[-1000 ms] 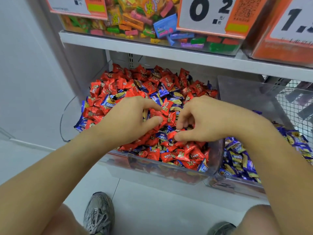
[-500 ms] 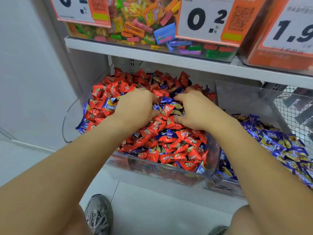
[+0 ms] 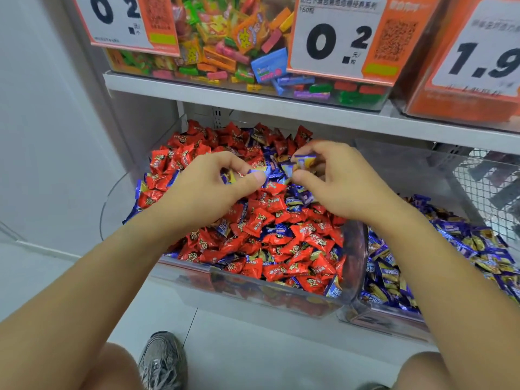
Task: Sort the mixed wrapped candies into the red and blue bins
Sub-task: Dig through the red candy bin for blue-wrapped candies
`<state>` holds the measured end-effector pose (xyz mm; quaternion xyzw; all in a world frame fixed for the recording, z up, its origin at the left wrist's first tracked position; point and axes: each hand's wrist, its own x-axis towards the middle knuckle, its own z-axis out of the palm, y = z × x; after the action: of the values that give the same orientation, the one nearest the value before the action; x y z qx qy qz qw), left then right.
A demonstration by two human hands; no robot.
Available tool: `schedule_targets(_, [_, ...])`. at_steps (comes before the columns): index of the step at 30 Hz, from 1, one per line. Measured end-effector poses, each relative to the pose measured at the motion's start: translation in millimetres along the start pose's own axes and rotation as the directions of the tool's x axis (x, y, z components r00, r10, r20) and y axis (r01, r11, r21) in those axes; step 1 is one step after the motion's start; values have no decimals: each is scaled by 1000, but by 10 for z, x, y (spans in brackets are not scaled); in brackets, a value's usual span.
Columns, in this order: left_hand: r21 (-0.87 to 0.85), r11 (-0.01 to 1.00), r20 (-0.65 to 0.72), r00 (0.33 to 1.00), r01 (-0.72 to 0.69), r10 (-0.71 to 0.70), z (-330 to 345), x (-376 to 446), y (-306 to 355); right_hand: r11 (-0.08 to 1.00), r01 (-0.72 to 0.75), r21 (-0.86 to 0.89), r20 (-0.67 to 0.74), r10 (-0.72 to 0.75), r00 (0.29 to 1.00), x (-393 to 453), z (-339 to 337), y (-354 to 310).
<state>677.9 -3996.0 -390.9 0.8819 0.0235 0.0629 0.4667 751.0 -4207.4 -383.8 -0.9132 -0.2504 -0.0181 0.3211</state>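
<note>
A clear bin (image 3: 197,280) on the lower shelf is heaped with red wrapped candies (image 3: 281,235), and blue ones are mixed among them. Just to its right, a second clear bin (image 3: 377,319) holds blue and gold wrapped candies (image 3: 464,249). Both hands hover over the back half of the red heap. My left hand (image 3: 208,190) pinches a blue candy (image 3: 254,173) between thumb and forefinger. My right hand (image 3: 337,181) pinches another blue candy (image 3: 304,161) at its fingertips, lifted slightly above the pile.
A grey shelf (image 3: 253,104) runs close above the bins and carries clear boxes of mixed colourful candies (image 3: 225,46) with orange price cards (image 3: 343,43). A wire mesh panel (image 3: 486,187) stands at the right. A white wall (image 3: 42,136) is at the left, a grey shoe (image 3: 163,361) on the floor.
Both hands were buried in the pile, fingers digging among the candies. They have risen a little, and each now pinches a blue candy above the heap.
</note>
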Motion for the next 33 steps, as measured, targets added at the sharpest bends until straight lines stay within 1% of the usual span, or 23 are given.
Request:
schedule_targets(2, [-174, 981, 71, 995, 88, -77, 37, -18, 35, 954, -68, 291, 59, 53, 997, -63, -33, -76])
schedule_targets(4, [-244, 963, 99, 991, 114, -92, 105, -34, 81, 855, -122, 505, 137, 60, 989, -125, -23, -156])
schedule_targets(5, [-243, 965, 94, 993, 95, -74, 148, -38, 95, 818, -130, 560, 160, 47, 986, -148, -12, -183])
schedule_targets(7, [-164, 986, 52, 999, 6, 3, 242, -56, 141, 743, -170, 647, 214, 36, 976, -201, -8, -228])
schedule_targets(9, [-69, 994, -26, 996, -86, 84, 346, -64, 178, 634, -248, 733, 280, 51, 959, -254, -49, -245])
schedule_targets(10, [-44, 993, -61, 993, -108, 105, 396, -70, 205, 568, -281, 773, 309, 50, 950, -282, -74, -248])
schedule_targets(11, [-25, 991, -81, 989, -130, 127, 438, -81, 246, 510, -304, 805, 329, 43, 943, -317, -98, -252])
schedule_targets(12, [7, 987, -77, 984, -160, 160, 480, -89, 294, 484, -315, 817, 333, 51, 942, -350, -116, -237])
schedule_targets(13, [45, 978, -45, 977, -205, 207, 516, -107, 356, 502, -311, 807, 316, 77, 946, -383, -140, -197])
schedule_targets(14, [66, 965, 16, 967, -255, 255, 551, -130, 424, 545, -299, 783, 285, 113, 952, -421, -172, -149])
schedule_targets(16, [23, 944, 159, 934, -329, 321, 624, -193, 534, 606, -272, 748, 208, 175, 962, -510, -310, -3])
schedule_targets(17, [-14, 943, 209, 921, -333, 328, 657, -218, 568, 615, -250, 748, 163, 195, 967, -565, -419, 82])
schedule_targets(19, [-60, 950, 240, 919, -307, 312, 738, -238, 654, 646, -208, 734, 71, 231, 970, -701, -673, 287])
schedule_targets(20, [-63, 947, 241, 916, -315, 321, 804, -228, 719, 695, -205, 690, 31, 254, 967, -778, -788, 401])
schedule_targets(21, [-38, 931, 244, 900, -362, 360, 890, -203, 797, 758, -214, 616, -1, 272, 962, -856, -881, 512])
schedule_targets(23, [57, 883, 293, 853, -466, 431, 1128, -139, 979, 876, -254, 410, -25, 289, 957, -998, -1002, 725])
schedule_targets(24, [103, 862, 329, 835, -496, 441, 1271, -97, 1061, 914, -286, 287, -21, 305, 952, -1064, -1044, 820])
schedule_targets(26, [169, 835, 428, 802, -523, 416, 1561, -4, 1158, 928, -358, 100, -6, 361, 933, -1179, -1127, 969])
schedule_targets(27, [178, 828, 501, 773, -532, 390, 1678, 27, 1186, 923, -380, 57, -6, 381, 925, -1229, -1170, 1017])
schedule_targets(29, [159, 836, 648, 694, -526, 313, 1840, 56, 1200, 914, -404, 30, -28, 405, 914, -1301, -1228, 1071])
schedule_targets(30, [154, 843, 679, 675, -515, 289, 1878, 48, 1203, 907, -419, 41, -38, 420, 907, -1328, -1254, 1096])
schedule_targets(31, [156, 844, 669, 683, -513, 292, 1888, 28, 1196, 897, -437, 64, -39, 440, 897, -1352, -1277, 1119])
schedule_targets(33, [177, 796, 548, 730, -579, 408, 1809, -38, 1175, 885, -460, 73, -33, 463, 886, -1388, -1318, 1149])
